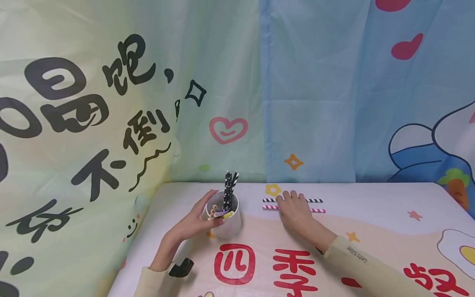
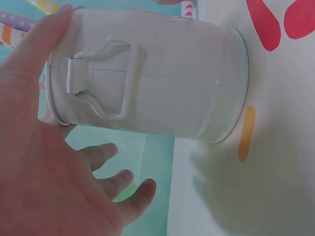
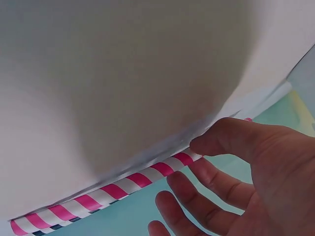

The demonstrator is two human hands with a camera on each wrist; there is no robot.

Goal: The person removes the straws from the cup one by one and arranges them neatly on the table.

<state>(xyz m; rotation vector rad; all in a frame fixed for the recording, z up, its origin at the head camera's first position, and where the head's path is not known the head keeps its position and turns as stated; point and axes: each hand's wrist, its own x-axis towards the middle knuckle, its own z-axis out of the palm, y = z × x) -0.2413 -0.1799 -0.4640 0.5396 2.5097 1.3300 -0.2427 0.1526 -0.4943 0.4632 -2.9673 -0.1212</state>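
A white pail-like cup (image 1: pixel 229 229) stands upright on the table at centre left, with several paper straws in it, among them black dotted straws (image 1: pixel 227 189). My left hand (image 1: pixel 194 220) holds it by the rim, thumb on the near side; in the left wrist view a small wire handle (image 2: pixel 127 83) shows on its wall. To the right lie a pink-and-white striped straw (image 1: pixel 318 210) and, behind it, a black-and-white striped straw (image 1: pixel 315 201). My right hand (image 1: pixel 295 212) reaches over both and pinches the pink-striped straw between thumb and index finger, as the right wrist view shows.
The table (image 1: pixel 389 206) has a printed cover with red characters and small drawings. A printed cloth backdrop (image 1: pixel 311 82) hangs behind it, and another cloth (image 1: pixel 92 173) hangs along the left side.
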